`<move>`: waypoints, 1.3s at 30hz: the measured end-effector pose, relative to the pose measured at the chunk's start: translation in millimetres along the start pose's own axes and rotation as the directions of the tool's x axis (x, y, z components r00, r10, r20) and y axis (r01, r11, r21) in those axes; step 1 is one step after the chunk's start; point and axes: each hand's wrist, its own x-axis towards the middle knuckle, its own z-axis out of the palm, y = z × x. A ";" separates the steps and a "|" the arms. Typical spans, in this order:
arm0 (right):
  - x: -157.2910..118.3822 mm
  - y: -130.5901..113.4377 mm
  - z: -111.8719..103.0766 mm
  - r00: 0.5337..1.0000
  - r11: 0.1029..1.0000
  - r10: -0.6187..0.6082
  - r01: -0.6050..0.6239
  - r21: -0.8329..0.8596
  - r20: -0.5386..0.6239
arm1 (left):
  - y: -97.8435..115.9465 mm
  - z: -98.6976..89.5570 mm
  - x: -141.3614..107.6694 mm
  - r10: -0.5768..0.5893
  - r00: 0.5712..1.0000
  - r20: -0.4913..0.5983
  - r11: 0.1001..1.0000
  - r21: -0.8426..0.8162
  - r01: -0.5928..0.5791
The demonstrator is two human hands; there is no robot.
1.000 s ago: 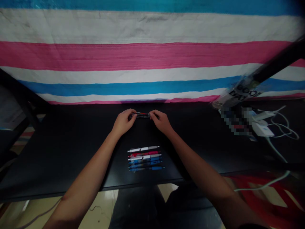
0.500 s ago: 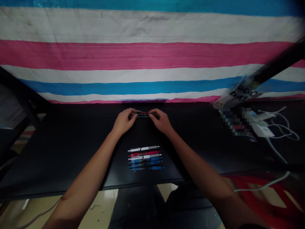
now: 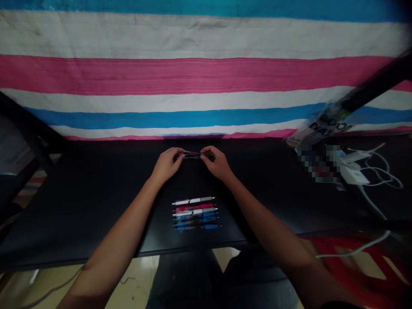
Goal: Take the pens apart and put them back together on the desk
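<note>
Toward the back of the black table, my left hand (image 3: 169, 162) and my right hand (image 3: 216, 161) face each other with a few pens (image 3: 192, 155) between them. One of these pens shows red; the others look dark. My left fingers and thumb are closed on the pens' left ends, and my right fingers and thumb grip the right ends, so both ends are hidden. Nearer to me lies a row of pens side by side: a white pen (image 3: 193, 201) at the far side, then a red pen (image 3: 185, 208), another white one, and blue pens (image 3: 198, 226) at the near side.
A striped sheet (image 3: 206, 77) hangs behind the black table (image 3: 96, 206). On the right are a white power strip (image 3: 355, 174) with cables, a plastic bag (image 3: 317, 126) by a dark post, and a blurred-out item. A red stool (image 3: 347, 253) stands below the table's right front edge.
The pens between my hands lie closer together and more level than before; the red one was slightly tilted. Both hands stay in nearly the same place.
</note>
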 end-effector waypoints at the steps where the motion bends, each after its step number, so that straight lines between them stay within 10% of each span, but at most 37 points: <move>1: 0.0 0.0 -0.2 1.000 1.000 -0.002 0.002 -0.002 0.001 | -0.4 0.2 0.0 0.000 1.000 0.002 1.000 -0.001 0.000; 39: 0.3 -0.1 -0.7 0.996 0.997 -0.070 0.070 -0.011 0.050 | 2.9 -3.0 -0.2 0.017 0.999 0.037 0.999 -0.049 -0.015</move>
